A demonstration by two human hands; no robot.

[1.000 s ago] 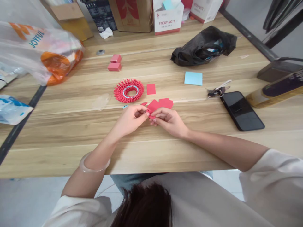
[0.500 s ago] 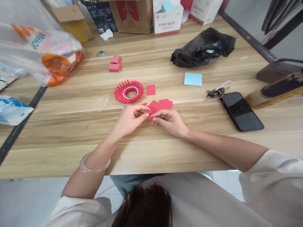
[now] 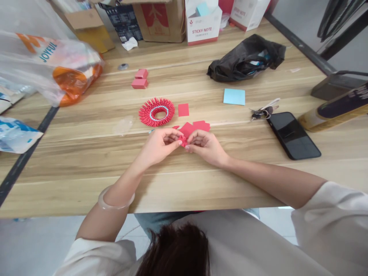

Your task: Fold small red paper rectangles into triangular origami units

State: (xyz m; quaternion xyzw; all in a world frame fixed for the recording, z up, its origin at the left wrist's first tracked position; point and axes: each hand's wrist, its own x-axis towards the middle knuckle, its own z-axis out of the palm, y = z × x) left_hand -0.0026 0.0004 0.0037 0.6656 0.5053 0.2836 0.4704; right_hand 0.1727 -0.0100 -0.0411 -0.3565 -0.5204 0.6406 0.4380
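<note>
Between my fingertips is a small folded piece of red paper (image 3: 183,141). My left hand (image 3: 161,145) pinches it from the left with thumb and forefinger. From the right, the thumb and fingers of my right hand (image 3: 207,148) close on its other side. Just beyond my hands lie several loose red paper sheets (image 3: 201,125), partly hidden by my fingers. A single red square of paper (image 3: 183,109) sits flat behind them. To its left stands a ring of folded red paper pieces (image 3: 156,112) with a light blue band around its inside.
Two red paper blocks (image 3: 140,83) lie farther back. On the right are a light blue note pad (image 3: 234,96), keys (image 3: 261,113), a phone (image 3: 293,136) and a black plastic bag (image 3: 247,59). A "STICKY NOTE" box (image 3: 203,28) stands at the back, and a JOYFUL bag (image 3: 71,69) at left.
My right fingers have lifted and curled slightly, so more of the folded red paper shows between my hands. The things on the table have stayed put.
</note>
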